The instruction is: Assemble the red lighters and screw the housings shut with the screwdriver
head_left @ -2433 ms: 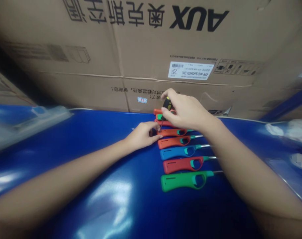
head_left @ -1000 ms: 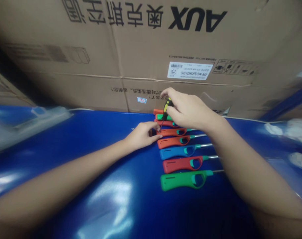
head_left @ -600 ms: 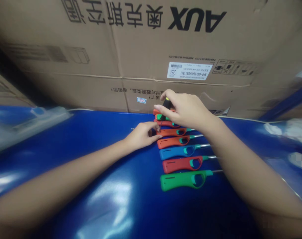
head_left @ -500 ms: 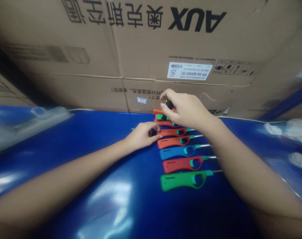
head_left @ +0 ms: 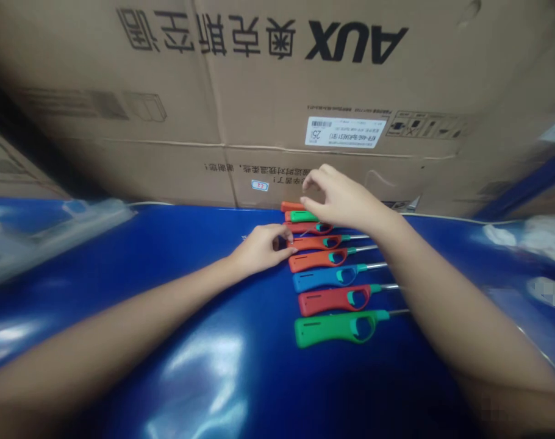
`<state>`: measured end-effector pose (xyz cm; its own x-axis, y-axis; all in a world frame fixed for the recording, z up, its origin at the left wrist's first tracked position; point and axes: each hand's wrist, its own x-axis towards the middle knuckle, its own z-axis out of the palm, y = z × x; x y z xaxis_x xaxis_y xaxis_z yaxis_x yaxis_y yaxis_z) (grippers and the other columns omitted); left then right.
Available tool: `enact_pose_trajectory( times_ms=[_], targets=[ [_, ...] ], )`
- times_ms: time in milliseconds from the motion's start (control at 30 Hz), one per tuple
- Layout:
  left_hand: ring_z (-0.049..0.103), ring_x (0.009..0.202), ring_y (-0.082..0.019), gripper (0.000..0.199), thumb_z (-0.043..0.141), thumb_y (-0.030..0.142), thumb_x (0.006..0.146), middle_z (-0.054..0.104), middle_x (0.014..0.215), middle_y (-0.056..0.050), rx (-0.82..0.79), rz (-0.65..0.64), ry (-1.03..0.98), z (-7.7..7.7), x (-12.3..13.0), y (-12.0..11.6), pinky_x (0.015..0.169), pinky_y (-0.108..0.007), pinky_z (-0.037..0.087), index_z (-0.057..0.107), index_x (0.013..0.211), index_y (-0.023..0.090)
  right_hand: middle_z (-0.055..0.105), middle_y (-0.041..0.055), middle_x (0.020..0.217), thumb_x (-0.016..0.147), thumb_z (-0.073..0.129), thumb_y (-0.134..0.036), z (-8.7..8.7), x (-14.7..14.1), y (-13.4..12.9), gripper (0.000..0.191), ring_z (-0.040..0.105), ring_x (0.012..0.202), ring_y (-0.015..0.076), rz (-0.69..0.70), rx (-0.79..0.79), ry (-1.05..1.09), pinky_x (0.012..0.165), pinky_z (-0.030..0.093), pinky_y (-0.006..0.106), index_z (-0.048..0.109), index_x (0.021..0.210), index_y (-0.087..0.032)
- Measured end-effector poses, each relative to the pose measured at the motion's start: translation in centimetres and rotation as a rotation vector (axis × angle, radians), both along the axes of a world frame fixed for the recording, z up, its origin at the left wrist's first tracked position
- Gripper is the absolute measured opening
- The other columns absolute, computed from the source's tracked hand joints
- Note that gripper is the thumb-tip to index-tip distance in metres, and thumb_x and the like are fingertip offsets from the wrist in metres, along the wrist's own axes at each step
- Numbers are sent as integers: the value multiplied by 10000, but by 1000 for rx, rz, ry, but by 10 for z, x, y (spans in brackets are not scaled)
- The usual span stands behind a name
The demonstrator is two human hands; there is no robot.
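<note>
On the far left, some see-through plastic point(head_left: 99, 216) lies on the shiny blue table point(head_left: 190, 231), and a bright patch of light shines on the top nearer to us. Next comes the left hand point(head_left: 261, 250), reaching in from the left. Its thumb and pointing finger pinch the fat end of an orange lighter point(head_left: 310, 243), one on each side. Just above that hand, a small sticker point(head_left: 260, 185) is on the big brown box point(head_left: 254, 103) at the back, whose big letters are upside down. The orange lighter lies flat, fourth from the box, in a row of long lighters with their metal noses to the right. Nearer to us come another orange one point(head_left: 305, 262), a blue one point(head_left: 314, 280), a red one point(head_left: 321, 302) and a big green one point(head_left: 321, 331). A thin metal rod point(head_left: 308, 231) slants over the red lighter point(head_left: 297, 227) just behind the pinched one. The right hand point(head_left: 344, 198) is above it with curled fingers, and its thumb and pointing finger have a gap between them. The rod's top end is hidden, so I can't tell what this hand grips. On the far right sits something white and crinkly point(head_left: 545, 239).
</note>
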<state>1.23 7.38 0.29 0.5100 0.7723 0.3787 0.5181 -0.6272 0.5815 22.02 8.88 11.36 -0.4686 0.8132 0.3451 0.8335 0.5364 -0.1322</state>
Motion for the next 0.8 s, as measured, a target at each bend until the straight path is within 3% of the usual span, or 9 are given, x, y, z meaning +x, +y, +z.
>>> enact_pose_trajectory(
  times_ms=[133,300,467,633,800],
  targets=[
    [563,602,-102,144,704,296,850,677,824,-3,8,2,-5,-2,0,1,600,-222,445,651,888,168,584,72,1098,813,574,-259,-1,11,5,218,547,680,162,-84,-221,-311,561,358,283,617,1024,-223],
    [555,596,-97,140,705,296,848,675,826,0,18,4,-9,-2,0,1,598,-220,443,651,883,171,635,81,1073,688,639,-96,-7,23,15,354,594,723,177,-104,-443,-486,548,370,268,660,1016,-226],
    [563,598,-103,140,693,299,849,680,824,-5,21,9,7,1,0,-1,603,-228,448,653,884,170,713,87,1002,700,613,-38,-18,27,28,339,647,792,203,-74,-415,-451,608,415,269,718,974,-207],
    [590,605,-115,77,637,238,874,691,772,-4,13,23,38,7,1,0,602,-227,449,668,864,168,712,94,1067,786,597,-81,-13,32,32,255,641,973,226,56,-318,-365,804,454,292,698,992,-189],
    [635,636,-122,79,598,149,875,711,755,-5,14,4,115,13,2,2,599,-214,457,660,829,165,635,153,1076,923,462,-156,-22,31,12,170,600,921,238,92,-127,-34,818,461,345,553,1066,-144]
  ],
)
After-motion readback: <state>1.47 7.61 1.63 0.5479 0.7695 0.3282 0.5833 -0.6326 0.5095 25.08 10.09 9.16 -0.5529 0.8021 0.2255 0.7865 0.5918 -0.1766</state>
